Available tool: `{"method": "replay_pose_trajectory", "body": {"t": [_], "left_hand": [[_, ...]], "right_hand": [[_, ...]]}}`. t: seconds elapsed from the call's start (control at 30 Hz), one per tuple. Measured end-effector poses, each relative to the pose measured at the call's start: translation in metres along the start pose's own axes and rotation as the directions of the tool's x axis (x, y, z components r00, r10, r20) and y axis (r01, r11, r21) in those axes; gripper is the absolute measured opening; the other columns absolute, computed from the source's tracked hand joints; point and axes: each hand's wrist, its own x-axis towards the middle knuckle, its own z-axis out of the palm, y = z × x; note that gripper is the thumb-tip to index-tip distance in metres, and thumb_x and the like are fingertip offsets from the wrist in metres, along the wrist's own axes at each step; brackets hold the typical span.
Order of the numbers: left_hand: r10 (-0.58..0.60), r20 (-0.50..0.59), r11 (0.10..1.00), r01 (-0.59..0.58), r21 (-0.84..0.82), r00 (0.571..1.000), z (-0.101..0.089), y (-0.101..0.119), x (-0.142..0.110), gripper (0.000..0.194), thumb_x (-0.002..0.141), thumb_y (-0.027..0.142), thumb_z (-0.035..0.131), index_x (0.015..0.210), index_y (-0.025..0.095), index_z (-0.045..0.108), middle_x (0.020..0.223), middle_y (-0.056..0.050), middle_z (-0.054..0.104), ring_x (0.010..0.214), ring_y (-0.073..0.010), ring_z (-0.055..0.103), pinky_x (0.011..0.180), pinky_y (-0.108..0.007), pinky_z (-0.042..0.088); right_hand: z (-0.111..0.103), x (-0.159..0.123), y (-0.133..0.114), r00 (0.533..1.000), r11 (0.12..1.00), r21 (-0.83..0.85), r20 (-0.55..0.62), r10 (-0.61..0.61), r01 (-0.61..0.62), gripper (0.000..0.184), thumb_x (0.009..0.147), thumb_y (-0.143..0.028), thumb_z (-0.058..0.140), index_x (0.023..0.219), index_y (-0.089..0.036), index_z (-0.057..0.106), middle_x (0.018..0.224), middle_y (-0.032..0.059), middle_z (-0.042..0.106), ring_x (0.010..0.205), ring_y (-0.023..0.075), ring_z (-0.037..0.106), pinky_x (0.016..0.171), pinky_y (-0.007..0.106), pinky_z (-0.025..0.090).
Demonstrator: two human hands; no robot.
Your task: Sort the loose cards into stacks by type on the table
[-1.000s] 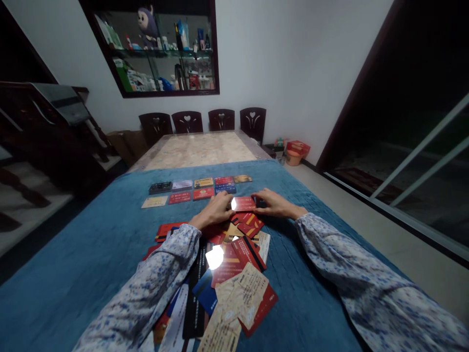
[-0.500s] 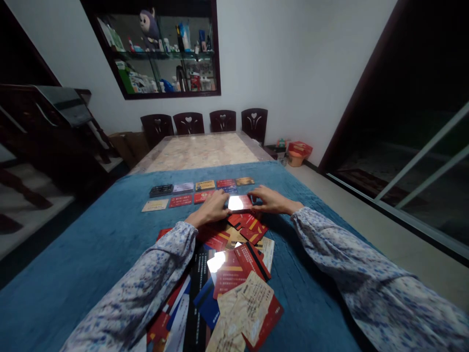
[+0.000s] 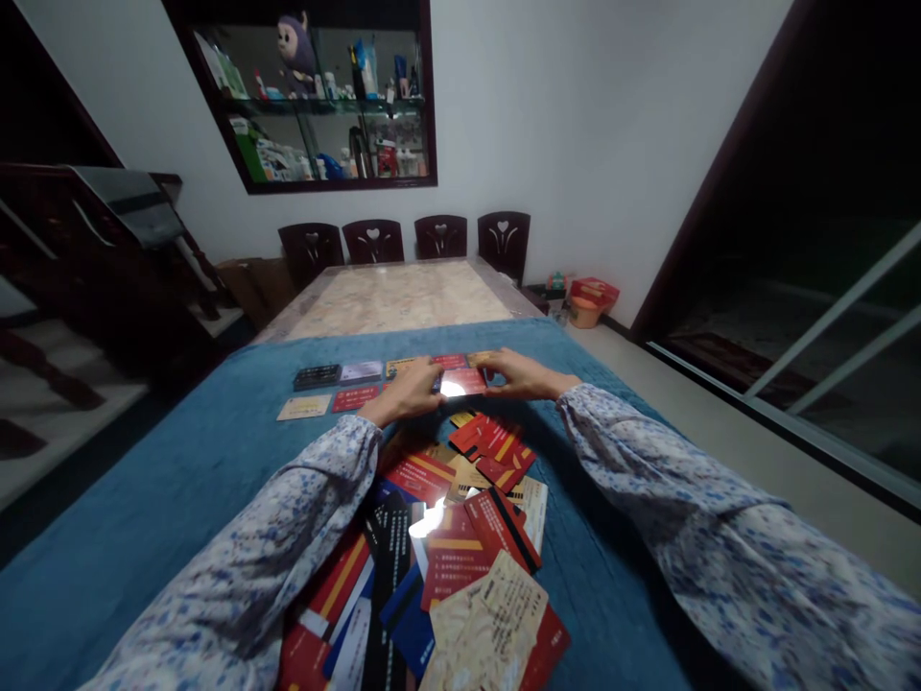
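Blue cloth (image 3: 619,537) covers part of the surface (image 3: 403,297), loose cards (image 3: 453,566) lying nearer than the fingers (image 3: 430,381). The left hand (image 3: 404,392) and right hand (image 3: 524,375), slightly open, hold a red card (image 3: 471,378) between them; light, equal pressure should keep it level.

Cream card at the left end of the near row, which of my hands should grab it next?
Probably your left hand: it is nearer the cream card, while your right hand sits farther across. Both hold a red card, so the left would need to let go first.
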Motion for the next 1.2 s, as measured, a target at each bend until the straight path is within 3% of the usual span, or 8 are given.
{"method": "replay_pose_trajectory", "body": {"t": [0.37, 0.77, 1.2], "left_hand": [[-0.07, 0.036, 0.991, 0.066, 0.115, 0.997, -0.012, -0.018, 0.026, 0.034, 0.083, 0.029, 0.067, 0.114, 0.016, 0.072, 0.123, -0.015, 0.067, 0.116, -0.0343, 0.063, 0.093, -0.04, 0.051], [-0.096, 0.059, 0.988, 0.088, 0.129, 0.994, -0.026, -0.026, 0.051, 0.037, 0.083, 0.032, 0.065, 0.114, 0.014, 0.076, 0.122, -0.014, 0.072, 0.113, -0.0323, 0.066, 0.091, -0.036, 0.054], [-0.124, 0.135, 0.987, 0.109, 0.115, 0.983, -0.022, -0.033, 0.068, 0.036, 0.082, 0.038, 0.067, 0.107, 0.013, 0.077, 0.12, -0.014, 0.074, 0.114, -0.036, 0.067, 0.095, -0.042, 0.055]], "right_hand": [[-0.014, 0.038, 0.005, 0.989, 0.98, -0.159, 0.077, 0.13, -0.116, 0.011, 0.083, -0.024, 0.073, 0.092, -0.017, 0.075, 0.098, 0.008, 0.077, 0.09, 0.0215, 0.066, 0.079, 0.028, 0.044], [-0.012, 0.068, 0.024, 0.975, 0.969, -0.191, 0.124, 0.183, -0.158, 0.026, 0.088, -0.03, 0.068, 0.104, -0.013, 0.078, 0.107, 0.011, 0.08, 0.093, 0.0209, 0.07, 0.076, 0.025, 0.045], [0.006, 0.086, 0.046, 0.955, 0.947, -0.246, 0.159, 0.252, -0.208, 0.035, 0.088, -0.04, 0.074, 0.113, -0.015, 0.077, 0.114, 0.0101, 0.079, 0.102, 0.0229, 0.071, 0.082, 0.025, 0.048]]}}
